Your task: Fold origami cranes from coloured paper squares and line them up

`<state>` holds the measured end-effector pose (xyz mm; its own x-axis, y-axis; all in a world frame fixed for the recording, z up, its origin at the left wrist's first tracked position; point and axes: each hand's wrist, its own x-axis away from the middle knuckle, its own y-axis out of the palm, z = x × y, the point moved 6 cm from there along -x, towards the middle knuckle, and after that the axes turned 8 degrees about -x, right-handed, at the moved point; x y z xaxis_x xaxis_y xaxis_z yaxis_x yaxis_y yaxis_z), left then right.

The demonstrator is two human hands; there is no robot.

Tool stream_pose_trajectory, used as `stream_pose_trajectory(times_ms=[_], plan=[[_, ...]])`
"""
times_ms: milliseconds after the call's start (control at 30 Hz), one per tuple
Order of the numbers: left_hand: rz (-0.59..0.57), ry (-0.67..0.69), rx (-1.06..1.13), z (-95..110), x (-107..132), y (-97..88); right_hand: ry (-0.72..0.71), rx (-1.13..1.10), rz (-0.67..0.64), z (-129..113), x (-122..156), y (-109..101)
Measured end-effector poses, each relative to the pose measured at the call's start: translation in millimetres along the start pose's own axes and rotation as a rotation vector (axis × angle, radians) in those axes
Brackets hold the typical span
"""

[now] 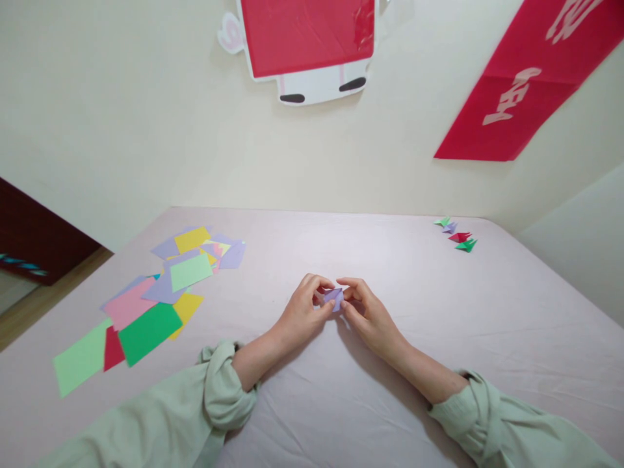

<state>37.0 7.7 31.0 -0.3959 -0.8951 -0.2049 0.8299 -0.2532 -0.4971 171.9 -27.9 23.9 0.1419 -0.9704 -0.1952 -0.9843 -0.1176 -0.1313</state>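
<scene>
Between my two hands is a small folded piece of purple paper [334,299], held just above the middle of the table. My left hand [308,304] pinches its left side, with the thumb in front and the fingers curled behind. On the other side, my right hand [364,311] grips the right edge between thumb and fingers, its index finger arched over the top. The fingers hide part of the folds, so the exact shape of the paper cannot be made out.
Loose coloured paper sheets [151,331] lie overlapping on the table's left. Several small folded paper figures [459,237], green, purple and red, stand in a row at the back right. The pale cloth-covered table [302,240] meets a wall carrying red decorations [312,39].
</scene>
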Motion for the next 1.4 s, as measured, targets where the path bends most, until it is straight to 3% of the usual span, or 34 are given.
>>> stream_pose_trajectory(times_ms=[300,500,833,1100,1267,1400], plan=[[0.000,0.127,-0.144,16.3,4.4,-5.4,-0.004,0.033,-0.009,-1.5,0.0,0.2],[0.026,0.123,-0.142,17.1,4.3,-7.6,-0.013,0.086,0.015,-4.3,-2.1,-2.9],[0.067,-0.288,0.272,-25.4,0.2,-3.9,0.013,0.173,0.122,-2.8,-3.3,-17.6],[0.068,-0.382,0.365,-24.8,0.1,-6.2,-0.023,0.194,0.079,2.0,-3.0,-15.0],[0.067,-0.402,0.398,-26.7,-0.5,-6.9,-0.233,0.411,0.008,-15.9,-0.9,-9.0],[0.051,-0.395,0.409,-26.5,-0.2,-5.4,-0.275,0.599,-0.030,-20.6,0.4,-4.6]])
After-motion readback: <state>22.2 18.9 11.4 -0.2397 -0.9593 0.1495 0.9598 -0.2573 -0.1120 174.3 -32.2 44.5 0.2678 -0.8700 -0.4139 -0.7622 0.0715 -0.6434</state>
